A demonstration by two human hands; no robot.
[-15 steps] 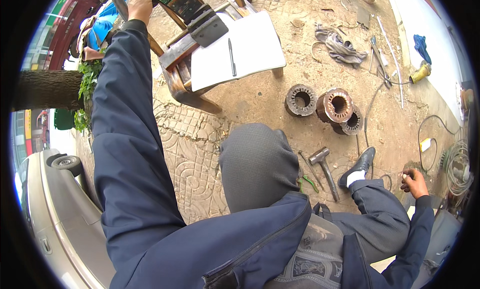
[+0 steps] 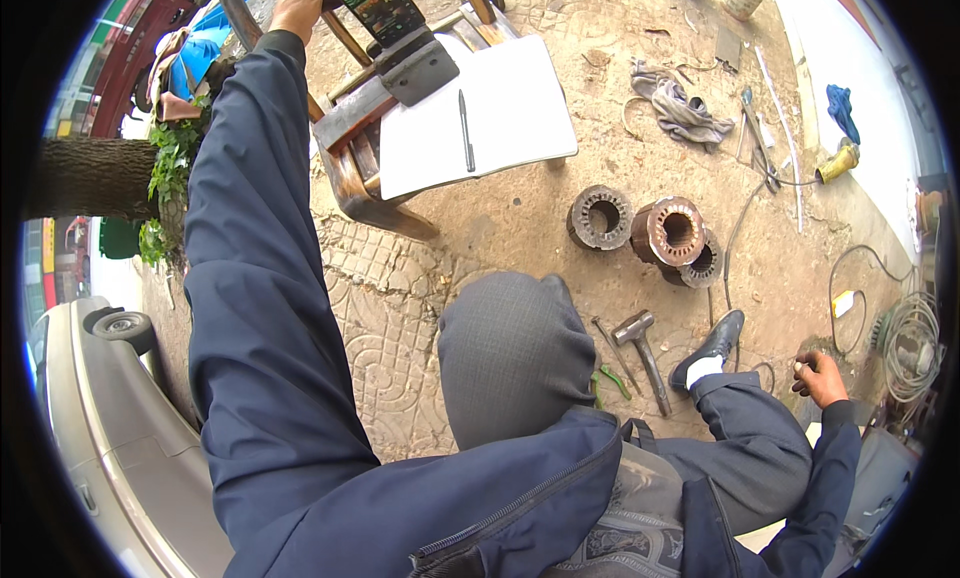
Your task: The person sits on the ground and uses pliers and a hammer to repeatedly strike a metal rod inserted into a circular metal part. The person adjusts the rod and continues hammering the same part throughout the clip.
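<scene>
My left hand (image 2: 298, 10) is stretched far out to the top edge, its fingers closed at the side of a dark, glossy flat panel (image 2: 385, 13) with a green and orange pattern. The picture edge cuts off part of both. A dark metal block (image 2: 421, 73) stands against the panel, on a wooden chair (image 2: 375, 203). Beside the block lies an open white notebook (image 2: 510, 113) with a black pen (image 2: 466, 128) across it. Low on the right, my right hand (image 2: 822, 380) hangs with curled fingers, pinching something small and pale that I cannot make out.
Three slotted metal stator cores (image 2: 668, 233) stand on the ground. Nearer lie a hammer (image 2: 650, 363), a thin rod (image 2: 617, 353) and green-handled pliers (image 2: 612, 380). A grey rag (image 2: 680, 103), cables (image 2: 735, 248) and a wire coil (image 2: 912, 343) are at right. A car (image 2: 120, 428) stands left.
The view has shifted slightly, so the chair and stator cores sit a little lower. My left hand stays at the panel; my right hand remains curled.
</scene>
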